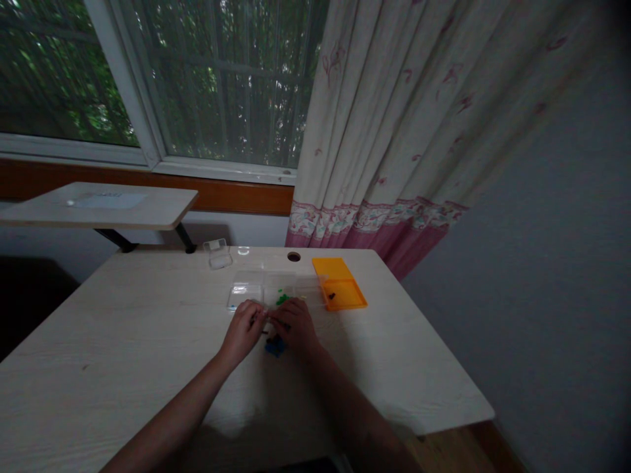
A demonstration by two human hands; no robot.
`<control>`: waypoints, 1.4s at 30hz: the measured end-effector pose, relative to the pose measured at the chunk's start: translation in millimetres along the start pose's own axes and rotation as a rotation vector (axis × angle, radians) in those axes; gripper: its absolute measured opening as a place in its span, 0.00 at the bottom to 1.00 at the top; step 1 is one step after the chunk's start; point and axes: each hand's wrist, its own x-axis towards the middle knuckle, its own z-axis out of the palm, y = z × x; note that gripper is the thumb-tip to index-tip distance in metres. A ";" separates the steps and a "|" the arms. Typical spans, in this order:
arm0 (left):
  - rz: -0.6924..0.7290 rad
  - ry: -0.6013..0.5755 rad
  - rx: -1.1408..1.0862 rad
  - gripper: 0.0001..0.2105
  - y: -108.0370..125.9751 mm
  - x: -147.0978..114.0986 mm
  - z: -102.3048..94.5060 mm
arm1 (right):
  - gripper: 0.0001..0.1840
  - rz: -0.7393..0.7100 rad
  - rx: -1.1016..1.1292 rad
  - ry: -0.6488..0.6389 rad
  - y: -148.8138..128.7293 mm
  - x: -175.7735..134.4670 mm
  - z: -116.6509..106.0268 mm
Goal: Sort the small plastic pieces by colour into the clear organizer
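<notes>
My left hand (245,326) and my right hand (296,322) meet above the table, fingertips pinched close together. Small dark bits show at the fingers of both, too small and dim to name. Just below the hands lies a small blue piece (276,348) with dark parts on it, partly beside my right hand. Behind the fingers, several small green pieces (282,299) sit in a clear plastic tray (246,289). To the right an orange box (351,297) stands with its lid folded back, a small dark piece (332,295) inside it.
A small clear box (219,259) stands open near the back edge of the pale wooden table (162,315). Behind it are a round cable hole (294,257) and a raised shelf (167,197) at the left. A curtain (374,164) hangs behind the table's right corner.
</notes>
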 end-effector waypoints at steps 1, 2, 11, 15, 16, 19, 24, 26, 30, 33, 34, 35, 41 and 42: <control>0.002 -0.004 0.002 0.15 0.0 0.0 0.0 | 0.08 -0.008 0.001 0.010 0.4 -0.2 0.5; 0.003 -0.006 0.005 0.15 0.1 0.1 0.1 | 0.08 -0.016 0.003 0.018 0.7 -0.4 1.0; 0.008 0.001 0.003 0.15 1.3 0.7 -0.2 | 0.07 -0.018 -0.001 0.004 -1.3 0.3 -1.3; 0.008 -0.014 -0.001 0.15 0.5 0.7 0.4 | 0.07 -0.028 -0.010 -0.006 0.0 -0.5 0.0; 0.006 -0.015 0.000 0.15 0.6 0.8 0.4 | 0.07 -0.030 -0.014 -0.004 0.2 -0.7 0.4; 0.004 -0.021 0.006 0.15 1.7 1.0 0.4 | 0.07 -0.022 -0.029 -0.004 0.1 -0.7 0.2; 0.014 -0.012 0.001 0.15 2.7 1.1 0.1 | 0.08 0.010 -0.068 -0.050 -1.6 1.2 -4.6; 0.016 -0.009 -0.004 0.15 2.7 0.9 0.3 | 0.08 0.025 -0.063 -0.048 -1.7 2.1 -6.5; 0.020 -0.028 -0.006 0.14 3.9 0.3 0.0 | 0.08 0.062 -0.041 -0.048 -0.1 3.6 -8.6; 0.026 -0.034 -0.002 0.13 4.9 0.3 -0.7 | 0.09 0.069 -0.027 -0.016 1.3 4.5 -9.8; 0.027 -0.036 0.001 0.13 4.8 0.4 -0.8 | 0.09 0.071 -0.024 -0.002 1.7 4.8 -10.4; 0.027 -0.037 0.003 0.13 4.5 0.5 -0.8 | 0.09 0.076 -0.023 0.009 2.1 5.0 -10.9; 0.047 -0.031 0.025 0.13 -0.6 0.8 1.3 | 0.07 0.141 -0.015 0.045 5.6 4.9 -13.9; 0.049 -0.031 0.029 0.13 -1.3 0.8 1.7 | 0.06 0.152 -0.013 0.055 6.2 4.9 -14.3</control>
